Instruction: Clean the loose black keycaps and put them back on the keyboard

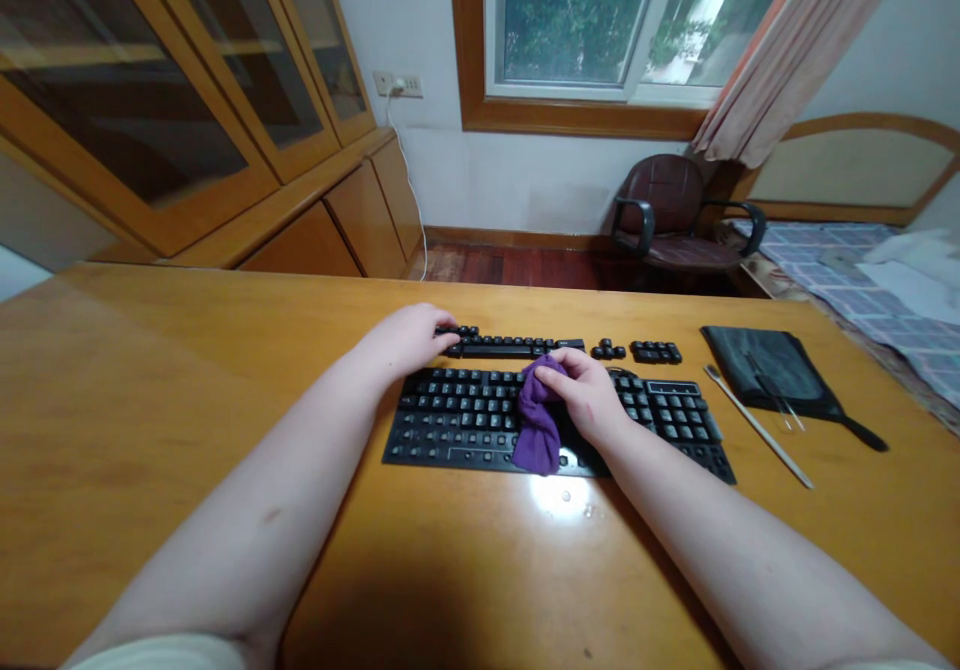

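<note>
A black keyboard lies on the desk, its lower rows showing bare switches without keycaps. Behind it, loose black keycaps are laid out in rows. My left hand is at the left end of these rows, thumb and fingers bent around a small keycap there, which they partly hide. Bunched between the thumb and fingers of my right hand is a purple cloth. It hangs over the middle of the keyboard and covers some of its keys.
To the right lie a thin white-handled brush, a black pouch and a wire keycap puller on top of it. The wooden desk has small droplets in front of the keyboard. An armchair stands beyond.
</note>
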A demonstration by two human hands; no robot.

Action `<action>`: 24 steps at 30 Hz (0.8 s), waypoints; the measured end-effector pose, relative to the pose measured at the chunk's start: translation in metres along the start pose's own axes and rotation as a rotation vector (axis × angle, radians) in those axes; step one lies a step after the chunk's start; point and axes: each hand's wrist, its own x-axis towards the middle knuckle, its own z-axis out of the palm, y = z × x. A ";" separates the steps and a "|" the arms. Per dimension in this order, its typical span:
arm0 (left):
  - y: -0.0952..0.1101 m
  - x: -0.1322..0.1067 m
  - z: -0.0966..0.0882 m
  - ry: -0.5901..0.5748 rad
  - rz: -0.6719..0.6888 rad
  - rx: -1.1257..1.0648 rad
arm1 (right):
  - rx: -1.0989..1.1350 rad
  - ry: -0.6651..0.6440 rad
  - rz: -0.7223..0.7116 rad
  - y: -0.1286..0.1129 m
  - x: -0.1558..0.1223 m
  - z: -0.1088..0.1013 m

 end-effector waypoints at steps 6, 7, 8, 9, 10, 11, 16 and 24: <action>-0.008 0.052 0.006 -0.021 -0.086 0.034 | 0.014 0.000 -0.004 0.000 0.000 0.001; -0.005 0.058 0.009 -0.057 -0.090 0.043 | 0.010 -0.001 -0.004 0.000 0.000 0.000; -0.002 0.062 0.011 -0.078 -0.095 0.051 | 0.010 -0.002 -0.004 0.000 0.001 0.000; 0.002 0.065 0.014 -0.095 -0.097 0.059 | 0.013 -0.003 -0.005 0.000 0.001 -0.001; 0.005 0.067 0.016 -0.104 -0.098 0.065 | 0.018 -0.002 -0.008 0.000 0.001 -0.001; 0.007 0.068 0.017 -0.109 -0.099 0.066 | 0.026 -0.001 -0.011 0.000 0.002 -0.002; 0.012 0.076 0.022 -0.117 -0.109 0.045 | 0.039 -0.005 -0.025 0.001 0.003 -0.002; 0.029 0.070 0.019 0.046 -0.032 -0.229 | 0.077 0.018 -0.025 0.002 0.004 -0.001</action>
